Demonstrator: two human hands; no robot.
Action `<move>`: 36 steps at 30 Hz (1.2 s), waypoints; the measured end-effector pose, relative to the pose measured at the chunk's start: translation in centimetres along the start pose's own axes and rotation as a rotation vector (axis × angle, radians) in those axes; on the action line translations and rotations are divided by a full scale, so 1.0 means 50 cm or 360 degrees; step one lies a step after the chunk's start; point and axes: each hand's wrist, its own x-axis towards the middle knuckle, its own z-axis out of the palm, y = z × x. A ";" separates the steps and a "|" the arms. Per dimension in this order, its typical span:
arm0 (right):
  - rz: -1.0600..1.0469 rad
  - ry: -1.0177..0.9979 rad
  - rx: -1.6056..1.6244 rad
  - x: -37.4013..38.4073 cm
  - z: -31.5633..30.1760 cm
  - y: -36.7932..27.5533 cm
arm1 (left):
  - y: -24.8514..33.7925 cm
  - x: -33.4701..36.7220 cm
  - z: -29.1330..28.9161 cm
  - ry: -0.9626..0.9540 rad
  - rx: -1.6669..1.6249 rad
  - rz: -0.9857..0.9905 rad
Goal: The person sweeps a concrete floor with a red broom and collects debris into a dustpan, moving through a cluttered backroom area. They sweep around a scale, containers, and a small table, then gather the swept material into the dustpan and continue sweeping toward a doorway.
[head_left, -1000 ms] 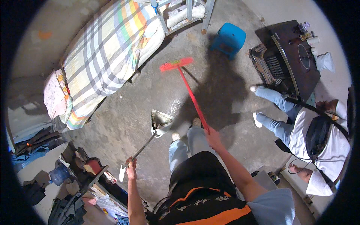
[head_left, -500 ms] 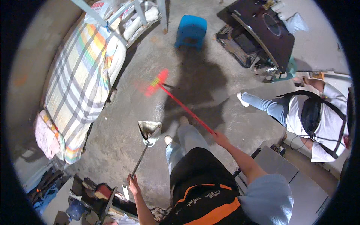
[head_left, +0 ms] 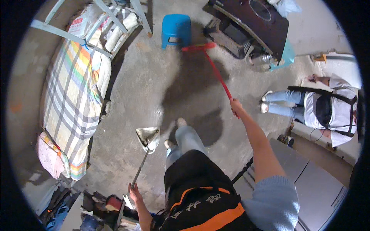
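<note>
My right hand [head_left: 236, 107] is closed around the red handle of a broom [head_left: 218, 73], with that arm stretched forward. The broom's red head lies on the concrete floor, close to a blue plastic stool [head_left: 176, 30] at the far side. In my left hand [head_left: 135, 192] is the dark handle of a long-handled dustpan [head_left: 141, 166]. Its pale, dirty pan rests on the floor in front of my left foot, with some debris inside that I cannot make out.
A bed with a plaid cover [head_left: 75, 104] runs along the left. A dark table [head_left: 254, 23] stands far right, a black crate-like thing [head_left: 227, 36] beside it. Another person [head_left: 323, 104] stands at the right. Grey cabinets [head_left: 308, 181] are near right, a cluttered shelf [head_left: 111, 208] near left.
The broom head has swung away and to the right, from mid-floor to beside the stool. My right arm reaches farther forward. The dustpan stays in my left hand. The other person's legs have shifted.
</note>
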 end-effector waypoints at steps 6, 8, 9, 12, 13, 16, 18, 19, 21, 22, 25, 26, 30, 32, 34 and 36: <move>0.0011 -0.0237 -0.0266 -0.291 0.075 0.307 | 0.063 -0.037 0.061 -0.0429 0.0208 0.0155; 0.1023 -0.0633 0.0505 -0.432 0.054 0.401 | 0.087 -0.036 0.088 -0.0296 0.0261 0.0203; 0.1179 -0.0728 0.0721 -0.483 0.035 0.427 | 0.092 -0.036 0.107 -0.0260 0.0360 0.0246; 0.1047 -0.0707 0.0997 -0.531 -0.033 0.417 | 0.128 -0.017 0.148 -0.0519 0.0491 0.0212; 0.0945 -0.0584 0.0934 -0.515 -0.050 0.390 | 0.135 -0.011 0.163 -0.0475 0.0482 0.0165; 0.0289 -0.0252 0.0551 -0.388 -0.078 0.270 | 0.149 -0.001 0.207 -0.0822 0.0755 0.0435; 0.0070 -0.0094 0.0372 -0.259 -0.084 0.174 | 0.149 -0.005 0.236 -0.0683 0.0695 0.0267; 0.0115 -0.0061 0.0353 -0.187 -0.085 0.127 | 0.147 -0.013 0.249 -0.0729 0.0615 0.0279; -0.0030 -0.0083 0.0491 -0.045 -0.076 0.040 | 0.136 -0.031 0.278 -0.0756 0.0566 0.0411; -0.0182 -0.0128 0.0443 0.018 -0.067 0.006 | 0.131 -0.037 0.295 -0.0900 0.0547 0.0413; -0.0937 0.0379 -0.0053 0.144 -0.029 -0.035 | 0.114 -0.064 0.332 -0.0673 0.0717 0.0450; -0.1141 0.0524 -0.0332 0.162 -0.019 -0.027 | 0.109 -0.068 0.345 -0.0696 0.0748 0.0422; -0.0342 0.0116 0.0042 0.141 -0.016 0.079 | 0.098 -0.062 0.374 -0.0738 0.0778 0.0375; -0.0575 0.0322 -0.0177 0.094 -0.024 0.149 | 0.099 -0.048 0.379 -0.0762 0.0691 0.0294; 0.0231 0.0176 0.0083 0.034 -0.025 0.212 | 0.103 -0.028 0.383 -0.0758 0.0425 0.0089; 0.0308 0.0156 0.0221 -0.032 -0.020 0.262 | 0.107 -0.008 0.388 -0.0904 0.0606 0.0275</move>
